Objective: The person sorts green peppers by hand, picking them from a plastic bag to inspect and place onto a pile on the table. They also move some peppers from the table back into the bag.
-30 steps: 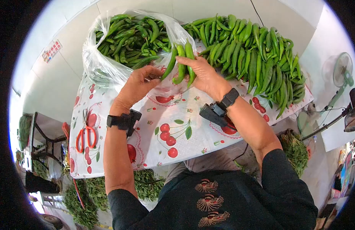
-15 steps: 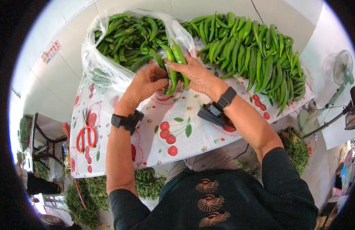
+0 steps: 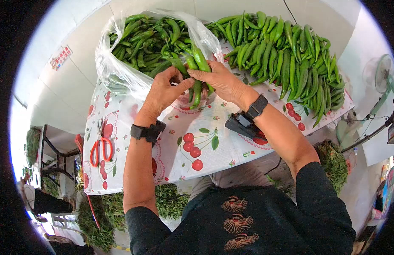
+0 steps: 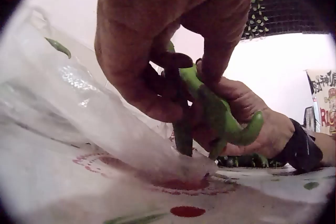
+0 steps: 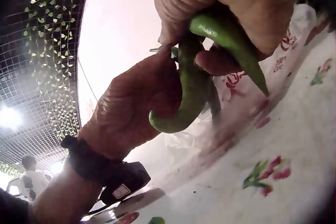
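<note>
A table [image 3: 231, 144] with a cherry-printed cloth is carrying everything. A big loose heap of green peppers [image 3: 286, 55] is lying along its far right side, and a clear plastic bag [image 3: 120, 74], stuffed with more peppers, is sitting open at the far left. Red-handled scissors [image 3: 100, 148] are lying on the cloth near the left edge, well apart from the hands. In front of the bag's mouth, the right hand [image 3: 222, 80] is grasping a small bunch of peppers [image 3: 197, 76], its fingers curling round them while their tips are hanging down above the cloth. The left hand [image 3: 163, 91] is meeting it there, its thumb and fingers pinching the same bunch from the other side.
</note>
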Tool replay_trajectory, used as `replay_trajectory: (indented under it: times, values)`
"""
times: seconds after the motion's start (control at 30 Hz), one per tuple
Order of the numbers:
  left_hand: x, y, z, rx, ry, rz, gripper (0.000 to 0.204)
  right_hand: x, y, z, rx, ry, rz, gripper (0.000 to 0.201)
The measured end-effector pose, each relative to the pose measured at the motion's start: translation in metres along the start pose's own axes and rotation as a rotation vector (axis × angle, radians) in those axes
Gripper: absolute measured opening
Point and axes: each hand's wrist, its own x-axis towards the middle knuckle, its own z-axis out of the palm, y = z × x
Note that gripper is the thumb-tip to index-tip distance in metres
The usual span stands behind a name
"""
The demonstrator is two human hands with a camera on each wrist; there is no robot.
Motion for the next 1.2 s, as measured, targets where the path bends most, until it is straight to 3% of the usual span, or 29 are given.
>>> replay_trajectory:
  times: [0.2, 0.37, 0.6, 0.67, 0.8, 0.97, 1.1, 1.17, 1.2]
  values:
    - [0.002, -0.005, 0.009, -0.221, 0.113, 0.099, 0.037, 0.000, 0.001, -0.002, -0.045, -0.034, 0.032, 0.034]
    - [-0.001, 0.003, 0.012, -0.353, 0.108, 0.103, 0.036, -0.002, -0.010, 0.000, -0.195, 0.072, -0.053, 0.030]
    - [-0.001, 0.003, 0.011, -0.333, -0.018, 0.081, 0.041, -0.005, -0.016, 0.002, -0.295, 0.098, -0.077, 0.029]
    - [0.000, 0.001, 0.012, -0.330, -0.075, 0.076, 0.041, -0.005, -0.016, 0.001, -0.329, 0.066, -0.065, 0.038]
    - [-0.001, 0.005, 0.017, -0.322, -0.072, 0.150, 0.034, -0.001, -0.010, 0.006, -0.318, 0.097, -0.149, 0.034]
    - [-0.002, 0.007, 0.014, -0.202, -0.008, 0.074, 0.031, 0.005, -0.005, 0.009, -0.643, 0.103, -0.250, 0.044]
    - [-0.003, 0.011, 0.016, -0.334, 0.013, 0.118, 0.031, 0.001, -0.016, 0.008, -0.802, 0.147, -0.052, 0.045]
    - [-0.003, 0.012, 0.015, -0.413, 0.010, 0.110, 0.030, 0.003, -0.013, 0.006, -0.588, 0.093, -0.343, 0.049]
    - [-0.003, 0.012, 0.013, -0.413, 0.009, 0.111, 0.030, 0.006, -0.009, 0.003, -0.588, 0.095, -0.343, 0.049]
